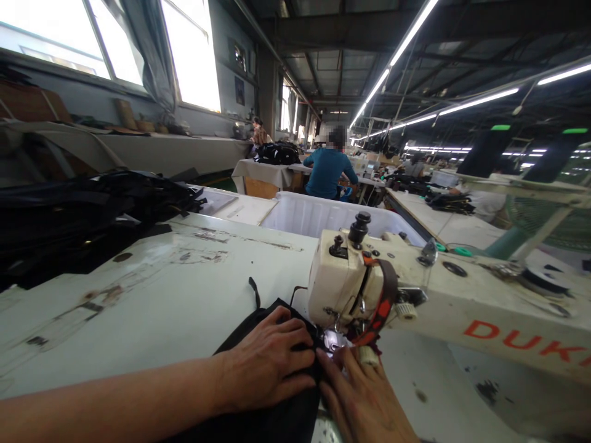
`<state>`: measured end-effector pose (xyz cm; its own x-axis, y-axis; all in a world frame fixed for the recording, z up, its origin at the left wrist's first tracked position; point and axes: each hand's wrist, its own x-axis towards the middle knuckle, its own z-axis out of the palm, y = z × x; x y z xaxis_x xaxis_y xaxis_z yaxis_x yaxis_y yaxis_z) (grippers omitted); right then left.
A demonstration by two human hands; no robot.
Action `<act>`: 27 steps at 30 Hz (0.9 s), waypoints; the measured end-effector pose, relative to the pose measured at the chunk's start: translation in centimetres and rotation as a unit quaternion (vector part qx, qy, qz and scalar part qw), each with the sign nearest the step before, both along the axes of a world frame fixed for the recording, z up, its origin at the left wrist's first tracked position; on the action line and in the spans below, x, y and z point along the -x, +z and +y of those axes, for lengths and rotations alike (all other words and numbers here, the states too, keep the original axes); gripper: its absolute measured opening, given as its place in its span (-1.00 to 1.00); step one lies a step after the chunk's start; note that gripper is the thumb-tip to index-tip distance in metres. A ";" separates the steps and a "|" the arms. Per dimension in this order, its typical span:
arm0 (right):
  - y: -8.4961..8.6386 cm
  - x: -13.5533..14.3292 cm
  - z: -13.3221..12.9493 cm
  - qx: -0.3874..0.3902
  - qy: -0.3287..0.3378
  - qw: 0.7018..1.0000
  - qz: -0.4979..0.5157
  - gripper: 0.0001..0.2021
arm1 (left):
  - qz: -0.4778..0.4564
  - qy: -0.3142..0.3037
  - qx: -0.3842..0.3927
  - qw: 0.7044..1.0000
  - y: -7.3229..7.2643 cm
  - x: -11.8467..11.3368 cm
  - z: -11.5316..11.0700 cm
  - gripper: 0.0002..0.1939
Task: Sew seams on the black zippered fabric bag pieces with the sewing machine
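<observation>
Head view, looking down on my two hands at the sewing machine (335, 283), with the black cloth (289, 418) on the pale tabletop (231, 264) between me and its needle end. My left hand (272, 357) lies palm down on the cloth, loosely spread, fingers slightly bent and pointing right, towards the machine; it presses from above and is not closed round anything that I can see. My right hand (362, 394) comes in from the near right, its fingers reaching forward beside the bright metal foot (333, 340) and partly under the machine's head. Whether those fingertips pinch the cloth's edge or only rest by it, I cannot tell, since the machine covers some of them.

What counts most is how the cloth lies against that foot: the bulk of it is to the left, under and around my left hand, and its right edge runs away from me, up past the gap between my hands to the foot. Its longer direction seems to go from my body forward, though the near end is cut off by the frame. Of the two, my left hand covers more of the cloth, while my right hand sits closer along the foot's right side.
</observation>
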<state>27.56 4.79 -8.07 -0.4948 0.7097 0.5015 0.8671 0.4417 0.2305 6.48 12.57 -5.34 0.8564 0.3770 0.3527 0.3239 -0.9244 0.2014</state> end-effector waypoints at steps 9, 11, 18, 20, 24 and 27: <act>-0.5 -0.6 0.2 0.013 0.011 1.000 -0.009 -0.64 | -0.008 -0.002 -0.006 1.000 0.0 -0.2 0.1 -0.78; -0.7 -0.7 0.2 0.014 0.012 1.000 -0.010 -0.63 | -0.013 0.002 -0.007 1.000 0.0 -0.2 0.1 -0.78; -0.6 -0.8 0.4 0.016 0.024 1.000 -0.001 -0.64 | -0.024 0.004 -0.008 1.000 0.0 -0.5 0.2 -0.79; -0.5 -0.7 0.4 0.019 0.022 1.000 0.008 -0.65 | -0.025 0.007 -0.004 1.000 0.0 -0.5 0.3 -0.79; -0.2 -0.7 0.2 0.036 0.024 0.999 0.020 -0.64 | -0.030 0.009 0.007 0.999 -0.2 -0.7 0.4 -0.79; 0.3 -0.5 -0.1 0.059 0.020 0.997 0.051 -0.66 | -0.029 0.024 0.030 0.999 -0.1 -0.8 0.4 -0.84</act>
